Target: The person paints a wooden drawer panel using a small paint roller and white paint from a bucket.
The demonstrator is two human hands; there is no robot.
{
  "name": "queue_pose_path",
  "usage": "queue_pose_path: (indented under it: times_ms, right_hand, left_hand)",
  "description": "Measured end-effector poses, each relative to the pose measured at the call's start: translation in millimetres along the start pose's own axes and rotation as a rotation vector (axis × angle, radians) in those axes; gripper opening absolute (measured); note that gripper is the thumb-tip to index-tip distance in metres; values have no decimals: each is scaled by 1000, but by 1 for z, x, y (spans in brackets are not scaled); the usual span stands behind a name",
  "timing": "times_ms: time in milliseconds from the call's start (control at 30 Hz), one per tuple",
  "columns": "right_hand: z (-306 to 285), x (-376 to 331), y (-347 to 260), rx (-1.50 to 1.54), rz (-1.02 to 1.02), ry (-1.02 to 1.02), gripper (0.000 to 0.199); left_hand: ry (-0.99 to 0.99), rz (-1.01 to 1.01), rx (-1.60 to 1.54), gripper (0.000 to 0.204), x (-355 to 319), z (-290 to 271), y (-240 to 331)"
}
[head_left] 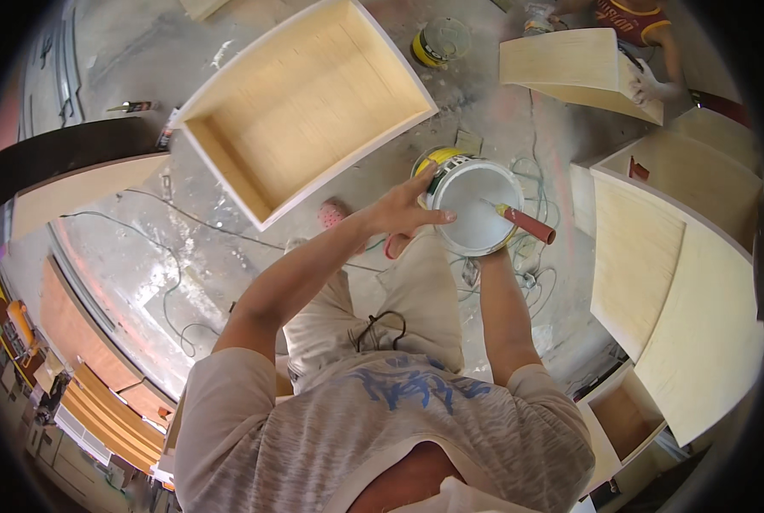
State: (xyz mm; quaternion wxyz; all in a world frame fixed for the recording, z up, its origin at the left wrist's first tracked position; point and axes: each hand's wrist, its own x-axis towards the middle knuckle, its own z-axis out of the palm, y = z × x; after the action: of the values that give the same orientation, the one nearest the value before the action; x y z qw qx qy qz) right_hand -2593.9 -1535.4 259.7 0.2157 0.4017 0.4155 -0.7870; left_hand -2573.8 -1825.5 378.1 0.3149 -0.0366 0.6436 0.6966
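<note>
A: Where's the can?
B: Ctr, above the R knee: round can [509, 175], mouth facing up, approx. half a step from nothing but the open-topped wooden box [313, 111], which is well apart on the L.
A: Handling?
B: Prob. heavy-ish if the pale stuff [463, 227] inside runs deep; depth n/a from here. Walls look stiff. Rim may be slippery if wet. Best hold, I'd say: one palm under the base, the other on the side wall. The red-handled tool [532, 225] leans over the rim on the R, so it'd likely slide w/ any tilt.
A: Hands?
B: L hand [408, 209]: fingers spread wide, at the can's L side, thumb by the rim; not clamped, contact looks light. R forearm [503, 308] goes up behind the can; R hand's hidden, so can't tell its grip, prob. supporting from below.
</note>
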Motion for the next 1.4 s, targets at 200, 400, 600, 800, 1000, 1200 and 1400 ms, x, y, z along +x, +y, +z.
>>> queue_pose_path:
  times_ms: [200,400,600,800,1000,1200,1400]
  right_hand:
    - [-67,177,18,-34,10,11,47]
    - [-123,332,58,-20,-6,-44,48]
    - [-168,397,93,47,-17,-155,49]
    - [-223,394,97,130,-19,-188,50]
    - [-225,370,109,-276,-130,-383,54]
    - [-333,304,-4,-801,-891,388,49]
    - [-101,215,-89,-745,-1372,195,44]
  left_hand:
    - [90,-18,4,111,150,-1,-130]
    - [190,-61,-64,108,264,1,-264]
    - [147,86,-101,97,329,12,-366]
    - [10,-73,-61,93,350,33,-371]
    - [309,84,412,53,322,27,-390]
    - [-79,101,1347,27,125,20,-252]
    - [751,384,580,20,-75,-48,-191]
